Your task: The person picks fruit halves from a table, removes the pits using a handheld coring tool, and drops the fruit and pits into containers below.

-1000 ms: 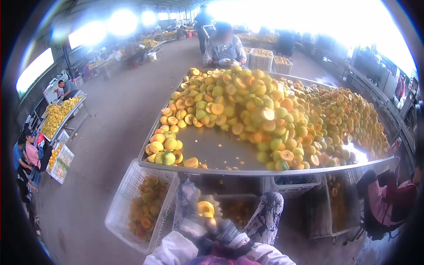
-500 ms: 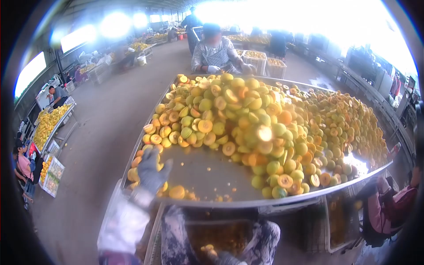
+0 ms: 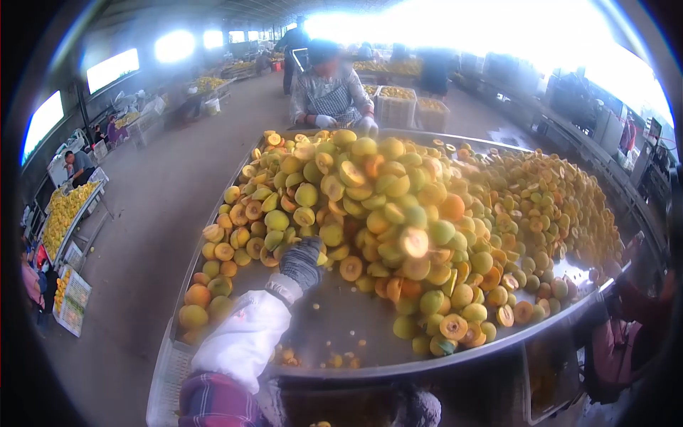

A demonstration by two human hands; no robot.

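Note:
My left hand [image 3: 303,262], in a dark grey knitted glove, reaches to the near edge of a big heap of yellow-green halved fruit [image 3: 370,206] that looks like peaches. Seen from the back, its fingers bend down against the fruit, and the fingertips are hidden. A fruit half [image 3: 321,255] lies right at the fingers' edge; whether it is gripped does not show. The heap sits on a metal-topped table [image 3: 320,334] with a raised rim. Small fruit bits [image 3: 345,361] lie near its front edge. My right hand is out of view.
Across the table stands a person [image 3: 331,89] in a checked apron and white gloves. White crates [image 3: 395,107] of fruit are behind them. Another fruit-laden table [image 3: 67,213] and a crate [image 3: 72,299] are at the left. At the right edge is a person in pink [image 3: 613,349].
My left hand has moved right and forward from the table's left side to the heap. My right hand, low near my lap before, has left the view. The camera view has shifted.

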